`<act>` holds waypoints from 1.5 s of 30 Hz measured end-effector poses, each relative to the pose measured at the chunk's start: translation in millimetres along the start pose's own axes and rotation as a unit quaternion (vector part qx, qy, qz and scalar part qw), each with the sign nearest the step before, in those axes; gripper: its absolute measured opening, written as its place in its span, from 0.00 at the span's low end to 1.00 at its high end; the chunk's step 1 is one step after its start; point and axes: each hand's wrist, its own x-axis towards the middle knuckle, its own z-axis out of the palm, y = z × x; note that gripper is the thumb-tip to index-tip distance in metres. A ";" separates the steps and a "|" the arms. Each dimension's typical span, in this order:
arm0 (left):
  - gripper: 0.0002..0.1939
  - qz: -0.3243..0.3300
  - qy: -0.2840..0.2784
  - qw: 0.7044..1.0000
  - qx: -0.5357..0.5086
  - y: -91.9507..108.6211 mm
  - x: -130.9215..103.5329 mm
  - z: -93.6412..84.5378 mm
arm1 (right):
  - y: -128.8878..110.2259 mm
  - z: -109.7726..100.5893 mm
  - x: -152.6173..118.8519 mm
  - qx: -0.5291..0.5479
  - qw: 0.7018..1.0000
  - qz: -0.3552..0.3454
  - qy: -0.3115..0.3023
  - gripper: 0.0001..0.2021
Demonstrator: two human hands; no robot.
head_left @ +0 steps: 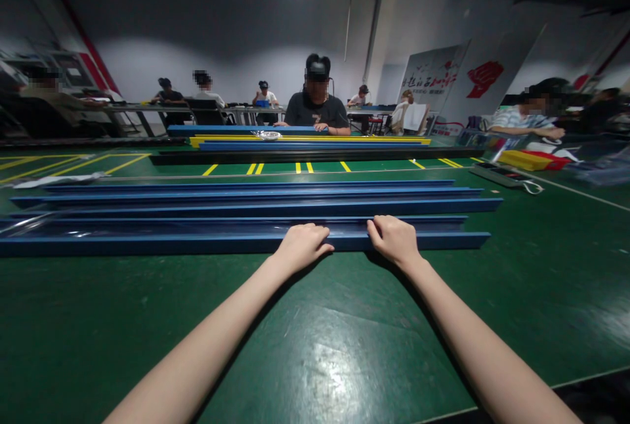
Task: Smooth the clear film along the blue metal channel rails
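A long blue channel strip lies across the green table in front of me, its raised walls running left to right. My left hand is closed over its near wall, with the thumb on my side and the fingers curled over the top. Further right along the same strip, my right hand grips the wall in a like way. Clear plastic film glints inside the left part of the strip. Just behind lie more blue channel strips, parallel to it and touched by neither hand.
Beyond a band of yellow tape marks lie a black strip and yellow strips. A co-worker sits opposite with both hands by a blue strip. A grey tray and a yellow bin stand at the right.
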 end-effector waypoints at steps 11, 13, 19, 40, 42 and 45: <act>0.12 -0.003 0.006 1.000 -0.014 -1.2 -1.0 3.3 | -0.3 5.8 1.2 -0.014 1.000 0.008 -0.017 0.21; 0.12 -0.002 0.009 1.000 -0.012 -0.8 -0.8 3.3 | -0.3 6.1 1.3 -0.017 1.000 0.009 -0.019 0.21; 0.12 0.000 0.014 1.000 -0.004 -0.6 -0.4 3.5 | -0.3 5.3 1.8 -0.017 1.000 0.013 -0.019 0.21; 0.13 0.000 0.021 1.000 0.004 -0.8 -1.0 3.8 | -14.6 3.1 5.5 -0.005 0.994 -0.055 0.091 0.18; 0.13 -0.003 0.018 1.000 0.006 -0.5 -1.0 2.9 | -19.5 5.0 6.9 0.005 0.996 -0.029 0.080 0.18; 0.13 -0.005 0.016 1.000 0.007 -0.2 -0.7 1.9 | -23.6 6.1 7.5 0.021 0.999 -0.007 0.048 0.19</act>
